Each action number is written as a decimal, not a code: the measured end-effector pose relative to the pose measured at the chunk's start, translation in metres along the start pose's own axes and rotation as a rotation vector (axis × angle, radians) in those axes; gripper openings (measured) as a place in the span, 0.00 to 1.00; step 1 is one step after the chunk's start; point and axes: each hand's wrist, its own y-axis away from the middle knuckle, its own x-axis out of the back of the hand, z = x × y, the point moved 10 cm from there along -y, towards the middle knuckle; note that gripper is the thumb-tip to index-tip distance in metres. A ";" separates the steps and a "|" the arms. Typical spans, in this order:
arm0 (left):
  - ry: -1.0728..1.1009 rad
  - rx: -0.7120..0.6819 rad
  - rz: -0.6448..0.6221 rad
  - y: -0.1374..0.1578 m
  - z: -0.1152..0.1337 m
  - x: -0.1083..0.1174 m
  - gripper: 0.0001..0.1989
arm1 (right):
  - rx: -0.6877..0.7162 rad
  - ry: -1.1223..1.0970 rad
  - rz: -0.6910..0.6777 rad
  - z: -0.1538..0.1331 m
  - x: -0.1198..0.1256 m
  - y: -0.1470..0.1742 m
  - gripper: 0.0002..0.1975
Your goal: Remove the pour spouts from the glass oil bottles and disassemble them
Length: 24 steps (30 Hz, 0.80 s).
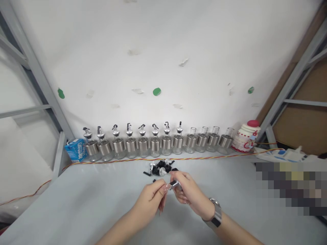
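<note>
Grey table (76, 204) stretches wide, a row of glass bottles (155, 144) lined along the white wall behind. Nearer, a heap of black-and-silver spout caps (160, 168) sits just beyond the hands. Left hand (150, 197) pinches shut on one small spout cap (174, 184); right hand (190, 194), watch on wrist, grips the same piece.
</note>
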 end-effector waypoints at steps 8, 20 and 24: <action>-0.805 -0.274 0.004 0.005 0.021 0.001 0.14 | 0.009 0.058 0.043 -0.001 0.004 -0.001 0.13; -0.592 -0.237 -0.089 0.008 0.020 -0.012 0.13 | -0.113 0.231 0.012 0.011 -0.006 0.006 0.20; -0.556 -0.236 0.015 0.004 0.015 0.000 0.13 | -0.033 0.171 0.003 0.006 -0.008 0.003 0.20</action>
